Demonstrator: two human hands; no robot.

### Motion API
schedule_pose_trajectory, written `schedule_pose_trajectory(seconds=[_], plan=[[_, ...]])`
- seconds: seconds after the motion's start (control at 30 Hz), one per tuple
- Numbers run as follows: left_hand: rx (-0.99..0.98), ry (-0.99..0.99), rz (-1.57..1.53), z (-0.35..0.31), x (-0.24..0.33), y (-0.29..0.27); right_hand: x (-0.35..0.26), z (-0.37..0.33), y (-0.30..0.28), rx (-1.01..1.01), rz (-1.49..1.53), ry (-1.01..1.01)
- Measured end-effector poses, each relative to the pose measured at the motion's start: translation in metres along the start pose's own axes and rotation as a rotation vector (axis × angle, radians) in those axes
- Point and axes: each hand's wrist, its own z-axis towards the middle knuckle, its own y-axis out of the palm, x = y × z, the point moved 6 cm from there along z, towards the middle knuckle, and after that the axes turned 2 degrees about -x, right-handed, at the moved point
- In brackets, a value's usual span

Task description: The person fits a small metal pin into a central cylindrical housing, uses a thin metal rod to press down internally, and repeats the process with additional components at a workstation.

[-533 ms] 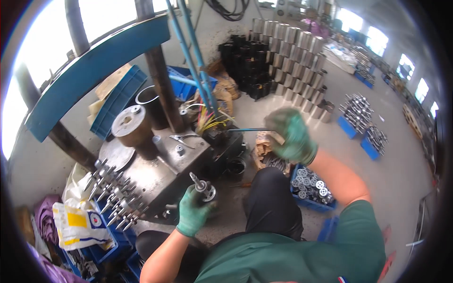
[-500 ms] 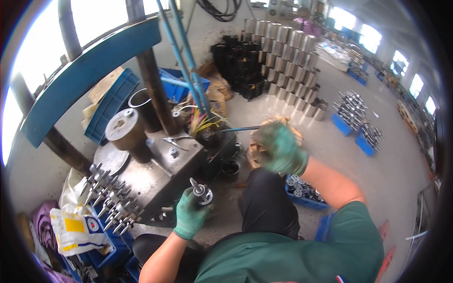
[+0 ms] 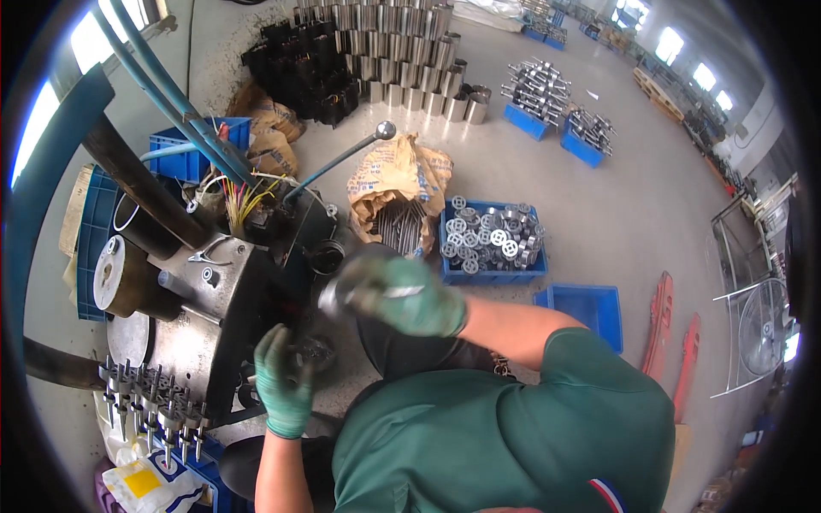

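Green knit gloves cover both of my hands, and I see them low in the view, near the steel press. My left hand sits near the machine's lower right edge, fingers curled around a dark round metal part that it holds against the machine's side. My right hand is blurred, just right of the machine, closed over a greyish metal piece whose end shows at the left of the glove; I cannot tell its exact shape. On the machine, left of both hands, a row of small spindle-shaped parts stands along the near edge. A long lever with a ball end reaches up and right from the machine, well apart from my hands. Farther right on the floor, a blue crate of toothed metal rings sits beside a torn paper sack of rods. An empty-looking blue bin lies near my right forearm
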Motion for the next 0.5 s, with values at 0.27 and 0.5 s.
schedule_pose_trajectory(seconds=[0.27,0.5], plan=[[0.23,-0.549,-0.492,-0.009,-0.039,-0.047,0.202,-0.23,-0.263,1.077,-0.171,0.498],[0.644,-0.62,-1.054,-0.085,-0.069,-0.093,0.165,-0.184,-0.197,0.33,-0.475,0.412]])
